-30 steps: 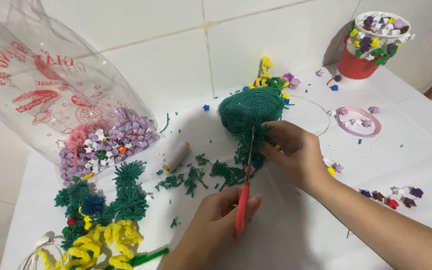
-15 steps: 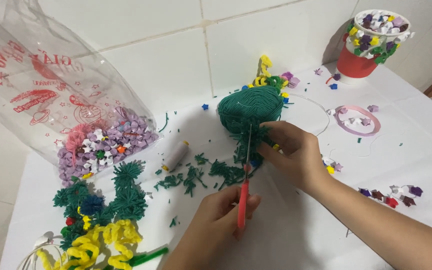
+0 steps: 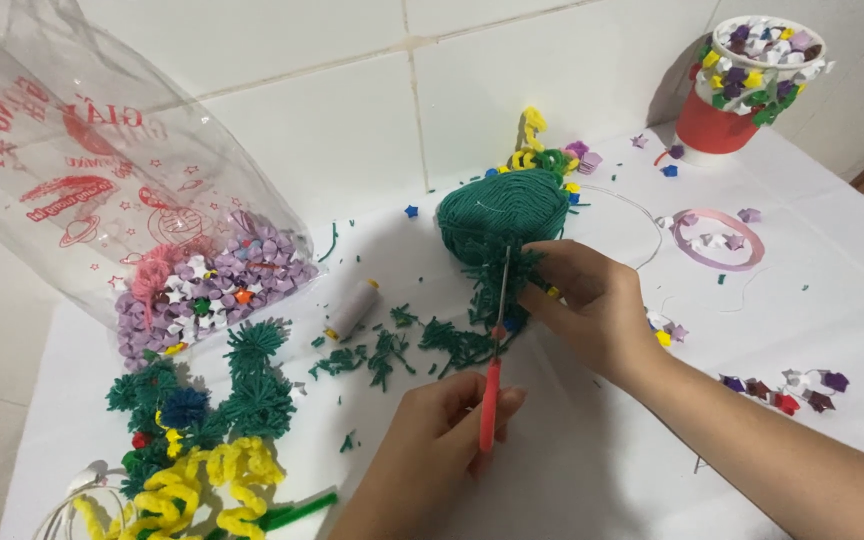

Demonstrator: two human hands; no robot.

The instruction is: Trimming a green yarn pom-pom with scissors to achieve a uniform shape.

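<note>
Head view: two hands trim green yarn with scissors on a white bench.
Left of the yarn (image 3: 502, 210) lies a clear bag (image 3: 132, 200) of paper stars, with a white spool (image 3: 352, 308) between them. Below the yarn, the left hand (image 3: 432, 440) has its fingers closed on the red scissors (image 3: 493, 370), blades pointing up into the green strands. Just right, the right hand (image 3: 592, 305) pinches those strands at the yarn's lower edge. Far right of the yarn stands a red cup (image 3: 717, 120).

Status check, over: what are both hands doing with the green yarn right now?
Left hand grips red-handled scissors, blades in the green yarn bundle. Right hand pinches the bundle's fringe. Green yarn clippings litter the table beneath.
</note>
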